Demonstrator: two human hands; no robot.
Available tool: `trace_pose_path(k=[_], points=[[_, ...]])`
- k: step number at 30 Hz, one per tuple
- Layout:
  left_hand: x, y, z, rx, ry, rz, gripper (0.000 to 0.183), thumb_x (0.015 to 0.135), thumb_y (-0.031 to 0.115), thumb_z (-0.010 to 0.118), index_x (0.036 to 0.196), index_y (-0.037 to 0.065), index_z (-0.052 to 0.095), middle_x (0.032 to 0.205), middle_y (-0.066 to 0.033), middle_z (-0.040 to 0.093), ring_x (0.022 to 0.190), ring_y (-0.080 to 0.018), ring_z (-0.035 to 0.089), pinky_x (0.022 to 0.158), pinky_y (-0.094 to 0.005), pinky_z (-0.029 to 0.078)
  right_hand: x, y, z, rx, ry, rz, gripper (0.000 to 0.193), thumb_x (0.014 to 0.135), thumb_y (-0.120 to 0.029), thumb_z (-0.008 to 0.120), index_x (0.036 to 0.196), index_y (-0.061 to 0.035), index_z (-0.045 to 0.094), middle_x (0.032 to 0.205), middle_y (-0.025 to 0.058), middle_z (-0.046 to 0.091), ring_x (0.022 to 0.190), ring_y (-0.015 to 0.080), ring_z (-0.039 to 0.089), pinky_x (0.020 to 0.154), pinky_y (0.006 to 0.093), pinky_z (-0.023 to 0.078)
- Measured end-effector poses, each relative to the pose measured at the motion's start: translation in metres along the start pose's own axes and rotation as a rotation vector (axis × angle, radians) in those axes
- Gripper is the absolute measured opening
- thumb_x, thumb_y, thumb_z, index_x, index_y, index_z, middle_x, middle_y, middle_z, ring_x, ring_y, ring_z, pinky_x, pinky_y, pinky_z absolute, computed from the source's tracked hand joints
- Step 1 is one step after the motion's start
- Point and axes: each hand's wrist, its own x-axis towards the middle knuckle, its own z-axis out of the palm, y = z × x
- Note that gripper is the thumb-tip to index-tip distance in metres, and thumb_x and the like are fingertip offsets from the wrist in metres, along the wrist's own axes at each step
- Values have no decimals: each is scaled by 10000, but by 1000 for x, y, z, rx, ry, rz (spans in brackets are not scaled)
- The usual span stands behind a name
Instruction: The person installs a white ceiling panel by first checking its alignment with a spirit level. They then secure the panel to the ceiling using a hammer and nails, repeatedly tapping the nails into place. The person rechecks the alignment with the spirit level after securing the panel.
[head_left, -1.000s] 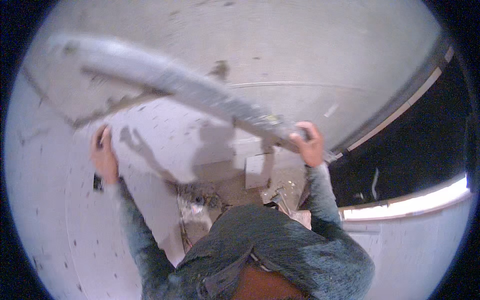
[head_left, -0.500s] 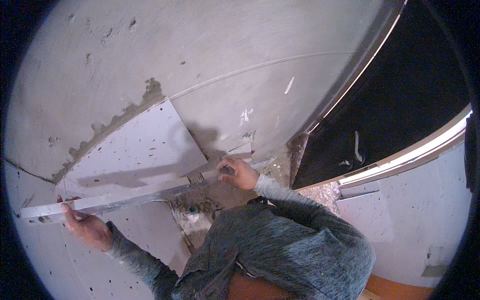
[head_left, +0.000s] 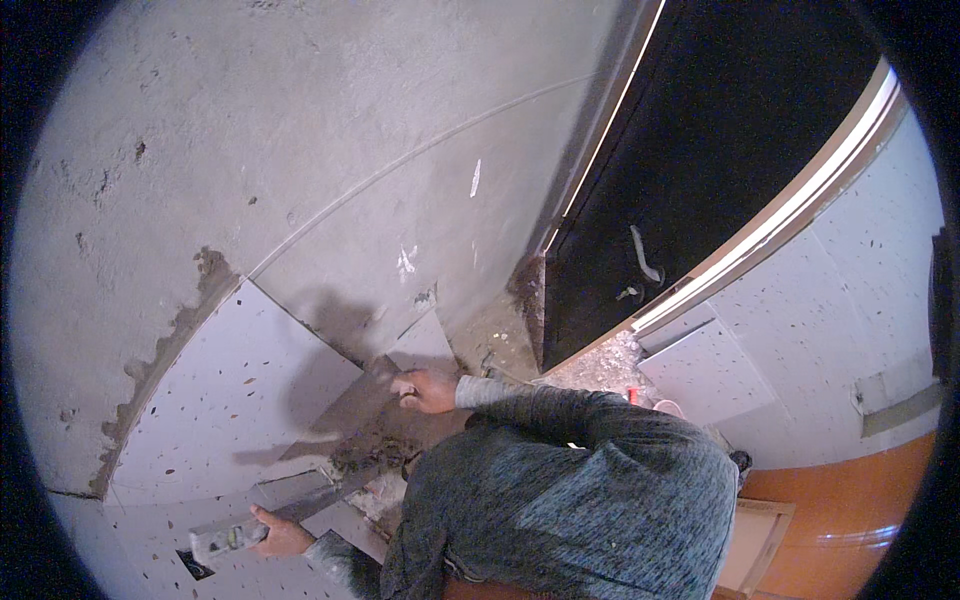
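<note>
My left hand [head_left: 284,534] is closed around one end of a long metal spirit level [head_left: 235,536], with a vial showing beside the fingers. The level slants up and to the right, and its far end is lost in shadow near my body. Higher up, my right hand [head_left: 428,391] has its fingers curled against a grey, shadowed patch of the surface. Whatever it holds, if anything, cannot be made out. Between the hands lies rough, crumbly mortar [head_left: 375,450]. A large white speckled tile [head_left: 235,375] sits left of my right hand, with a smaller white piece [head_left: 425,340] just above that hand.
Wet mortar [head_left: 170,360] edges the tile's left side against the grey cement wall [head_left: 330,120]. At right is a black panel [head_left: 690,170] with a curved handle [head_left: 645,255] and a pale frame. Speckled tiles [head_left: 820,290] and an orange-brown surface [head_left: 850,510] lie beyond it.
The level has swung from lying across the large tile to a steeper slant lower down, moving with my left hand. My right hand is lower and farther from the level. The whole view has shifted.
</note>
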Motion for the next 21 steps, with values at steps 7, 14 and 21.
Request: trace_pose_path(k=[7, 14, 21], points=[[-17, -107, 43, 197, -499, -591, 555, 787, 290, 792, 1132, -93, 585, 1038, -211, 677, 904, -325, 653, 802, -447, 517, 0, 29, 27, -63, 112, -119, 321, 874, -260, 669, 1091, -30, 617, 997, 162, 658, 958, 304, 648, 849, 398, 510], [-37, -170, 92, 55, -511, -116, 744, 725, 231, 793, 1304, -104, 467, 1265, -290, 549, 1180, -420, 530, 1005, -464, 412, -4, 32, 8, -97, 64, 88, 337, 869, -284, 673, 1080, -26, 623, 967, 158, 654, 899, 298, 654, 796, 390, 515], [-14, -224, 152, 19, -578, -126, 817, 718, 213, 791, 1361, -104, 399, 1303, -291, 526, 1223, -413, 508, 1029, -430, 403, -18, 47, -7, -208, 95, 186, 320, 864, -281, 664, 1067, -36, 626, 936, 185, 668, 873, 335, 664, 778, 411, 520]])
